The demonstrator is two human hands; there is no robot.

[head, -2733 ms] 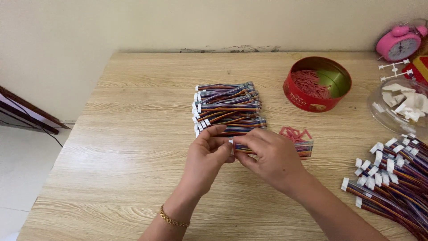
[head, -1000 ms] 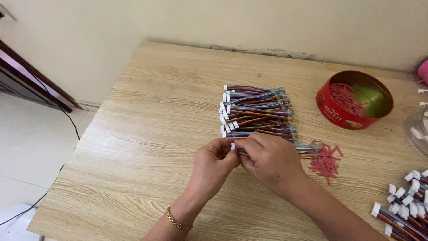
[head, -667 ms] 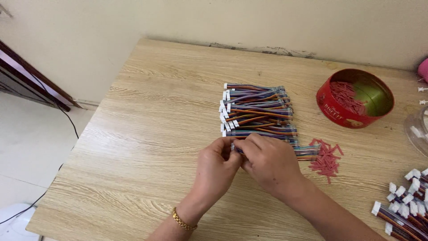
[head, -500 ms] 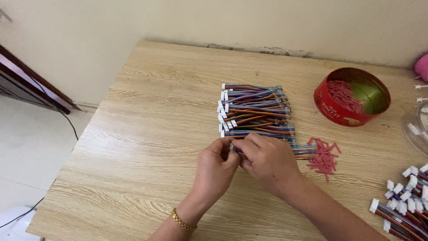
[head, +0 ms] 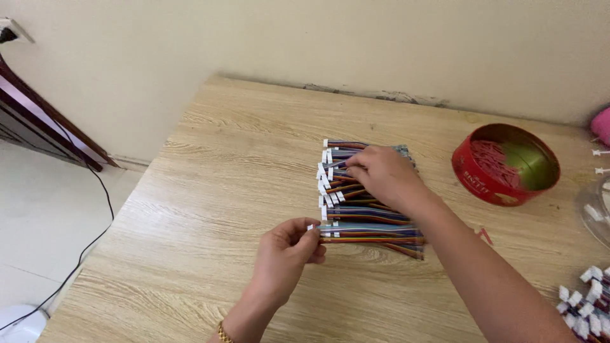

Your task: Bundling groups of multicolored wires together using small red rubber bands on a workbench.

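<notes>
Change: in the earlier views both hands met at the near edge of the stack, working one cable bundle between them; now they have parted.
Left hand: the left hand is closed in a pinch on the white connector end of the nearest cable bundle, which lies at the front of the stack.
Right hand: the right hand has gone to the far part of the cable stack, fingers curled down onto the white connector ends there; whether it grips one cannot be told.
Meaning: the near bundle looks settled in its row, and the hands now seem to be squaring up the stack.
Surface: wooden surface carrying the stack.
Nearby: red round tin of red ties to the right; loose white-ended cables at the lower right corner.
</notes>
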